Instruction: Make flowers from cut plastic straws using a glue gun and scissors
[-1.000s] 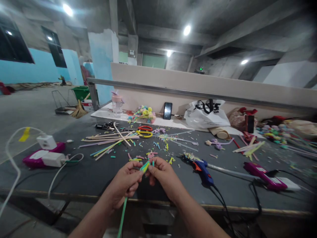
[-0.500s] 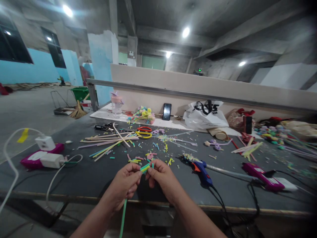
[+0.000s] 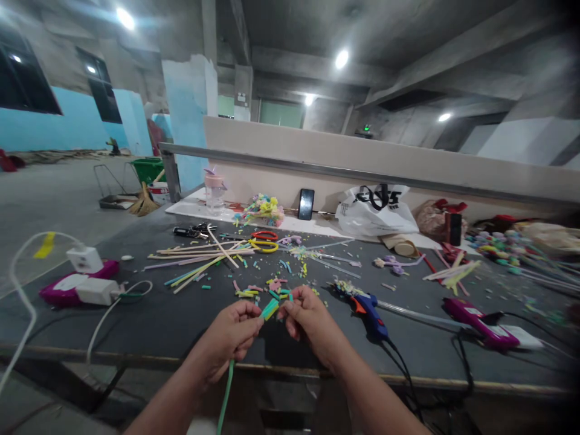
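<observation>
My left hand (image 3: 232,334) is closed, pinching a small bunch of green and yellow strips (image 3: 270,309) between thumb and forefinger. From below that hand a long green strip (image 3: 226,396) hangs past the table edge. My right hand (image 3: 315,326) pinches a thin green end on the bunch's right side, thumb against forefinger. Just beyond both hands lie short cut pieces (image 3: 247,294) in pink, yellow and green. To the right of my right hand rests a blue glue gun (image 3: 372,317), its nozzle end among coloured bits.
Scissors (image 3: 263,244) with red and yellow handles lie mid-table beside long pastel sticks (image 3: 199,257). Magenta power strips (image 3: 61,292) sit at both sides, with trailing cables. A phone (image 3: 306,204), a white bag (image 3: 374,211) and a clear cup (image 3: 214,193) stand along the back.
My right hand has shifted slightly right and up, away from my left hand. More of the green and yellow bunch shows between them, its right end spread out.
</observation>
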Demonstrator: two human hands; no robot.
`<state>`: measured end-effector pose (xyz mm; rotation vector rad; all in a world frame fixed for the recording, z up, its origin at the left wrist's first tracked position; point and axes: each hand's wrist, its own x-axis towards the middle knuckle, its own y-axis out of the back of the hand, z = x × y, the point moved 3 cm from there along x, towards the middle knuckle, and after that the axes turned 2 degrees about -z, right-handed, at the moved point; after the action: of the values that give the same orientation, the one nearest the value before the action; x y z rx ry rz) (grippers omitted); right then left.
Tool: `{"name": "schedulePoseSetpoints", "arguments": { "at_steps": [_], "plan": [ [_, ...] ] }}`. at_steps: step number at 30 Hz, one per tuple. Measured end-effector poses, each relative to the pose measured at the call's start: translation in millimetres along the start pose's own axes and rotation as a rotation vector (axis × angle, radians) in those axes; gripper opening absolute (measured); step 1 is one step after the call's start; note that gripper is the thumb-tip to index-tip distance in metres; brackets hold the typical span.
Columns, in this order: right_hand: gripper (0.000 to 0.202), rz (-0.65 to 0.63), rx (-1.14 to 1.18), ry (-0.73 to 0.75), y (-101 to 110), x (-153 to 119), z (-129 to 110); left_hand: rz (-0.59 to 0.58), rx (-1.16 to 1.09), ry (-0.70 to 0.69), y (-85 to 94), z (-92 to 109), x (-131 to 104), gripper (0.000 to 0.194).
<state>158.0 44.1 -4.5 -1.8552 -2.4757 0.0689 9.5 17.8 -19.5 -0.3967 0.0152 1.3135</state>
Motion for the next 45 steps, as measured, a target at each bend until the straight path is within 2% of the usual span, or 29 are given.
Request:
{"name": "schedulePoseSetpoints", "arguments": {
  "at_steps": [5, 8, 11, 13, 15, 19, 22, 33, 41, 45],
  "plan": [
    [0.024, 0.063, -0.158, -0.026, 16, -3, -10, 0.001, -0.028, -0.005, 1.3, 1, -1, 0.03],
    [0.017, 0.083, -0.259, 0.022, 23, -5, -18, 0.009, -0.023, -0.026, 1.6, 2, -3, 0.028],
    [0.002, 0.022, -0.363, 0.078, 20, -8, -23, 0.007, -0.022, -0.031, 1.0, 3, -4, 0.028],
    [0.012, -0.047, -0.475, 0.064, 14, -11, -25, 0.008, -0.015, -0.033, 0.8, 2, -4, 0.029],
    [0.011, -0.07, -0.66, 0.076, 9, -13, -29, 0.007, -0.003, -0.039, 0.9, 1, -4, 0.029],
    [0.01, -0.064, -1.08, 0.327, -1, -15, -44, -0.021, 0.021, -0.043, 1.3, -2, -3, 0.028],
    [0.011, -0.097, -1.219, 0.427, -7, -16, -51, -0.027, 0.051, -0.036, 1.7, -3, -2, 0.027],
    [0.014, -0.161, -1.414, 0.422, -16, -17, -52, -0.012, 0.115, -0.031, -2.8, 2, -5, 0.021],
    [0.011, -0.149, -1.4, 0.415, -17, -14, -52, -0.076, 0.12, -0.058, -1.1, -3, -2, 0.026],
    [0.008, -0.149, -1.39, 0.388, -18, -14, -52, -0.038, 0.169, -0.081, -1.4, -3, -2, 0.029]
  ]
}}
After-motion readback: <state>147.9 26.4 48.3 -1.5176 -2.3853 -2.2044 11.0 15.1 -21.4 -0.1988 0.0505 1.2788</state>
